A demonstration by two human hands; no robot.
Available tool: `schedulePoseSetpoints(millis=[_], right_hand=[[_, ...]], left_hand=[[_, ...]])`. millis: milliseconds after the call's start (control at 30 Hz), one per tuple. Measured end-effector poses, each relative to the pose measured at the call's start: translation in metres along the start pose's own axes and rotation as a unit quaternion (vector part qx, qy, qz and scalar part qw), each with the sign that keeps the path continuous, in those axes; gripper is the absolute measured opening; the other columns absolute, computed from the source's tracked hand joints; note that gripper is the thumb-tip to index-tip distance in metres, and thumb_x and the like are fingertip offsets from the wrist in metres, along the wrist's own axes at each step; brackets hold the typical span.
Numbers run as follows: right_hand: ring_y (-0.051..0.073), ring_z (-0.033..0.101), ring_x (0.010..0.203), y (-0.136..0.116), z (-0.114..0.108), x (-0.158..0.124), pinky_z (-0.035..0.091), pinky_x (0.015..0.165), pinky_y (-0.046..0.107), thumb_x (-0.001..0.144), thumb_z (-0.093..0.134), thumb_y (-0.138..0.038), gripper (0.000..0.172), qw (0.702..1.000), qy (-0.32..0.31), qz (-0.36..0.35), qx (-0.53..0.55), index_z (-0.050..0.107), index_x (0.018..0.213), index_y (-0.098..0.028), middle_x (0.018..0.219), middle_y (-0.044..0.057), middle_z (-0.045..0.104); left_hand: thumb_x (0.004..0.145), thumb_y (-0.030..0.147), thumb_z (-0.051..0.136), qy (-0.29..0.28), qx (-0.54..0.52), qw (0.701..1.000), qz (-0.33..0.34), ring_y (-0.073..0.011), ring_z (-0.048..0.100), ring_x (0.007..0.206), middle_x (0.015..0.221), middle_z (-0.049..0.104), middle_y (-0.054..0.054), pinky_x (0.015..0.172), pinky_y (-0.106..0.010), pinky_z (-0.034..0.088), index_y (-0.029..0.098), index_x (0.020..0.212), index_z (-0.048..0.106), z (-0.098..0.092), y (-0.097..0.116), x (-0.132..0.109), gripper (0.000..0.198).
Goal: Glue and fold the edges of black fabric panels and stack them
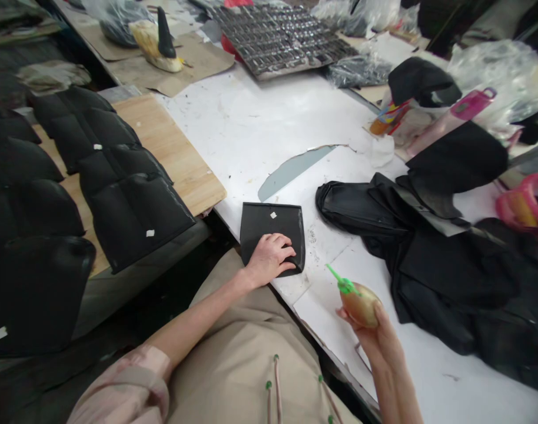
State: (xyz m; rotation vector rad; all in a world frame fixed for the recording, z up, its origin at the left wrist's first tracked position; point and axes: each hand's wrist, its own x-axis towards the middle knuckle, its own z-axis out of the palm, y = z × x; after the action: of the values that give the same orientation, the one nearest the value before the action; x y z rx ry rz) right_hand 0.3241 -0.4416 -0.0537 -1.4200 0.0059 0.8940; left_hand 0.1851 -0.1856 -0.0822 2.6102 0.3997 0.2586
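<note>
My left hand [272, 258] lies with its fingers spread on a black flat panel [272, 227] at the table's front edge. A small white tag [273, 215] shows near the panel's top. To the right, my right hand [375, 333] is closed around a rounded, yellowish squeeze bottle [361, 305] with a thin green nozzle. The nozzle tilts up and to the left, apart from the panel. Right of both hands, black fabric pieces [450, 282] lie heaped on the white table [428, 365].
Several black panels lie in overlapping rows on a wooden board [163, 138] at left. Farther back are a black ridged sheet [278, 38] and a whitish block with a black cone [165, 35]. A pink bottle [454, 121] and a pink basket [525, 203] stand at right.
</note>
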Motion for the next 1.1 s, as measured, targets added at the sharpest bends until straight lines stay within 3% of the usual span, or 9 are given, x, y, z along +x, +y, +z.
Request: schedulePoseSetpoints(millis=[100, 300, 500, 733, 933, 1100], right_hand=[[0.030, 0.068, 0.086, 0.002, 0.002, 0.003, 0.058, 0.072, 0.049, 0.078, 0.063, -0.063, 0.050, 0.998, 0.036, -0.045, 0.025, 0.066, 0.110, -0.025, 0.107, 0.011, 0.071], [0.028, 0.066, 0.090, 0.012, 0.007, -0.001, 0.054, 0.077, 0.040, 0.068, 0.082, -0.045, 0.052, 0.959, 0.129, -0.159, -0.195, 0.062, 0.109, -0.019, 0.100, 0.008, 0.069], [0.026, 0.064, 0.091, 0.028, 0.005, -0.005, 0.053, 0.080, 0.040, 0.069, 0.080, -0.048, 0.058, 0.930, 0.118, -0.185, -0.295, 0.058, 0.114, -0.019, 0.107, 0.009, 0.065], [0.024, 0.063, 0.088, 0.029, 0.006, -0.003, 0.054, 0.078, 0.039, 0.075, 0.076, -0.052, 0.055, 0.890, 0.121, -0.223, -0.379, 0.058, 0.116, -0.020, 0.108, 0.009, 0.063], [0.025, 0.063, 0.094, 0.029, 0.009, -0.006, 0.052, 0.083, 0.039, 0.081, 0.073, -0.049, 0.053, 0.811, 0.119, -0.334, -0.465, 0.055, 0.121, -0.021, 0.110, 0.009, 0.064], [0.025, 0.065, 0.090, 0.025, 0.017, -0.010, 0.052, 0.076, 0.035, 0.084, 0.071, -0.047, 0.051, 0.744, 0.117, -0.398, -0.524, 0.053, 0.124, -0.020, 0.104, 0.009, 0.064]], left_hand=[[0.081, 0.042, 0.074, 0.007, 0.035, 0.998, -0.052, -0.0238, 0.053, 0.106, 0.110, 0.061, -0.005, 0.087, -0.039, 0.041, 0.023, 0.097, 0.068, 0.003, 0.011, 0.016, 0.025], [0.080, 0.043, 0.074, 0.014, 0.032, 0.995, -0.094, -0.0223, 0.051, 0.101, 0.108, 0.057, -0.004, 0.082, -0.036, 0.039, 0.024, 0.095, 0.067, 0.008, 0.015, 0.025, 0.026], [0.081, 0.043, 0.074, 0.019, 0.039, 0.995, -0.094, -0.0231, 0.050, 0.101, 0.107, 0.056, -0.005, 0.082, -0.037, 0.038, 0.023, 0.095, 0.066, 0.009, 0.017, 0.023, 0.025], [0.082, 0.042, 0.072, 0.022, 0.044, 0.995, -0.088, -0.0243, 0.050, 0.100, 0.106, 0.055, -0.006, 0.081, -0.039, 0.039, 0.023, 0.095, 0.064, 0.008, 0.019, 0.023, 0.024], [0.083, 0.040, 0.071, 0.016, 0.057, 0.994, -0.096, -0.0249, 0.049, 0.100, 0.106, 0.054, -0.006, 0.080, -0.039, 0.040, 0.023, 0.097, 0.064, 0.008, 0.023, 0.024, 0.024], [0.084, 0.040, 0.070, 0.018, 0.063, 0.993, -0.099, -0.0251, 0.049, 0.100, 0.106, 0.054, -0.007, 0.080, -0.038, 0.040, 0.022, 0.098, 0.063, 0.009, 0.024, 0.024, 0.024]])
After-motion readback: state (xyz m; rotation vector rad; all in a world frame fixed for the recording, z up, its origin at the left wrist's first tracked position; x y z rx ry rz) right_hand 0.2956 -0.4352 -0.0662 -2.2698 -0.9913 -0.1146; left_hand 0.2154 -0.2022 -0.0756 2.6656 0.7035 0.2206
